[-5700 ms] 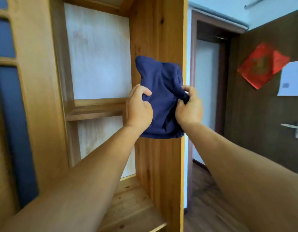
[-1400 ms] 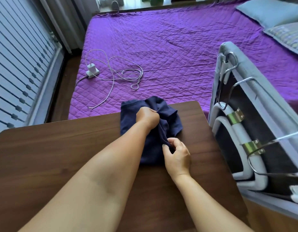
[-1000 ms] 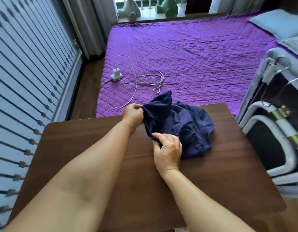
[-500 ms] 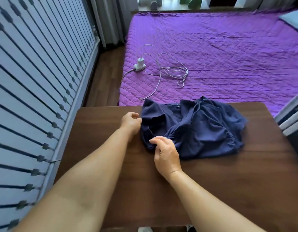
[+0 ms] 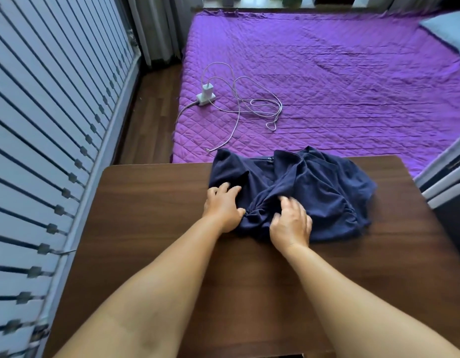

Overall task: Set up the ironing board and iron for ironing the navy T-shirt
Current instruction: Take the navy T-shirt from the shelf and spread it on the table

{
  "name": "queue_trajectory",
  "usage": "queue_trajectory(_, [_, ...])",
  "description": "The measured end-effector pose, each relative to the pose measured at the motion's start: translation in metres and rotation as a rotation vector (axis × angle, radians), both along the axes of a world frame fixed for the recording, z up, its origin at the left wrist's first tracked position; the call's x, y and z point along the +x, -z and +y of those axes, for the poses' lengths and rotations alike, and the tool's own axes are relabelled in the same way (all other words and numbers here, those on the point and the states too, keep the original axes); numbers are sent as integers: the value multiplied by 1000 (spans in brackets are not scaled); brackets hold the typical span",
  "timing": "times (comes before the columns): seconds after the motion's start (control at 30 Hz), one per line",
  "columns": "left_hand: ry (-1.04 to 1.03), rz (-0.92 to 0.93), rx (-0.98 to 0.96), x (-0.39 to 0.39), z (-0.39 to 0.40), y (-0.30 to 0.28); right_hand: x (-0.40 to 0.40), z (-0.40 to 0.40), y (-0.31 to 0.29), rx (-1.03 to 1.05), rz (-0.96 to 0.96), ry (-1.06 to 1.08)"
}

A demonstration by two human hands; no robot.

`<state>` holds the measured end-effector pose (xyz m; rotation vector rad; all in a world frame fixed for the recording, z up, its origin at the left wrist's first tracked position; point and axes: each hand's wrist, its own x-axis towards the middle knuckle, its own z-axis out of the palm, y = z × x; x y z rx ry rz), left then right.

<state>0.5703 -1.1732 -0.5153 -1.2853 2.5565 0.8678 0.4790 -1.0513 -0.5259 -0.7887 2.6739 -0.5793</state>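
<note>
Both hands, left hand (image 5: 222, 208) and right hand (image 5: 291, 223), rest with fingers spread flat on the crumpled navy T-shirt (image 5: 309, 195), which lies mid-frame at the far edge of the brown table (image 5: 151, 228).

From my feed I can read nothing here. The only thing that may carry lettering is a small neck label (image 5: 270, 158) inside the collar of the navy T-shirt (image 5: 311, 192), which lies crumpled along the far edge of the worktop (image 5: 151, 228). I see a few pale specks on that label, possibly print, but they are too small and blurred for me to make out a single letter. The white charger plug (image 5: 207, 93) on the bed (image 5: 353, 86) shows me no marking I can read.
</note>
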Motion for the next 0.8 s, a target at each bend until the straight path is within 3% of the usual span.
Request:
queue_trajectory(0.27, [-8, -88, -55, -39, 8, 1, -53, 10, -1, 68, -17, -41])
queue_trajectory(0.5, [-259, -183, -179, -46, -2, -7, -83, 20, -4, -6, 0, 3])
queue_trajectory(0.63, [-350, -45, -217, -64, 4, -17, -97, 21, -4, -5, 19, -22])
queue_trajectory(0.8, [-292, 16, -43, -88, 14, -16, -122, 28, -5, 20, 31, 31])
